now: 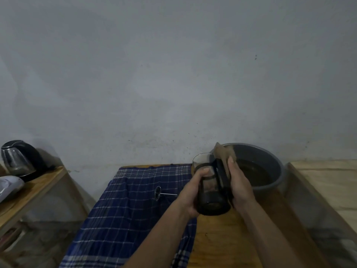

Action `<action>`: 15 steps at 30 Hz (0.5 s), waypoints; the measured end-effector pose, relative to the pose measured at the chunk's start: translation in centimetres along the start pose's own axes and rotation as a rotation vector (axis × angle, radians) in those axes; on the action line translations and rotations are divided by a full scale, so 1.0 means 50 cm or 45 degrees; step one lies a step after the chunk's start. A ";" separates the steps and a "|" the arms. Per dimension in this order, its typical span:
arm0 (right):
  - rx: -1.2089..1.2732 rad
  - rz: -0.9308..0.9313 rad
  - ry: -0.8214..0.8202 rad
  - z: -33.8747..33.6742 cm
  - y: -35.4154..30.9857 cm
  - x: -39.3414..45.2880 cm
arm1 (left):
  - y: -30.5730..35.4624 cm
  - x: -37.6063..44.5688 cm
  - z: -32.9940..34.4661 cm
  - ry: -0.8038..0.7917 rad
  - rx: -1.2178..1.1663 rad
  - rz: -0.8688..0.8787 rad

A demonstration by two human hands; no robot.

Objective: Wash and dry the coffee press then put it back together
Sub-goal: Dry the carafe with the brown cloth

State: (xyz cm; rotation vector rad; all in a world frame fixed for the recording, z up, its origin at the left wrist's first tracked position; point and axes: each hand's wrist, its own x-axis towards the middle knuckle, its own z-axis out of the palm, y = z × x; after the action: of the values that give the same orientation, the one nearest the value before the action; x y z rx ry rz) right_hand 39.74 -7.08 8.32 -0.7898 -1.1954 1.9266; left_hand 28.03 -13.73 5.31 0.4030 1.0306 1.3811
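A brown cloth (225, 153) at two o'clock covers the far side of the glass carafe (209, 182), and the right hand (238, 183) pressed over it hides the carafe's handle. The left hand (195, 192) masks the carafe's near wall. The plunger (161, 193), toward nine o'clock on the checked cloth (135, 206), has its rod end hidden behind the left wrist, and its filter is too small to make out. At the frame's left edge, a white object (9, 187) beside the kettle (18, 158) is cut off and cannot be identified. The basin (270, 157) holds dark water, its contents unclear.
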 end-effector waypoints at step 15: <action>-0.412 -0.252 0.123 -0.065 0.014 0.022 | 0.015 -0.006 -0.046 -0.064 0.467 0.114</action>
State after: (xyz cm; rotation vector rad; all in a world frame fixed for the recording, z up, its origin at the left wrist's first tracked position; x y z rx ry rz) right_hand 41.54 -4.82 6.32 -0.8826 -1.4876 1.5389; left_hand 25.82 -14.61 4.78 0.7584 1.2392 1.2529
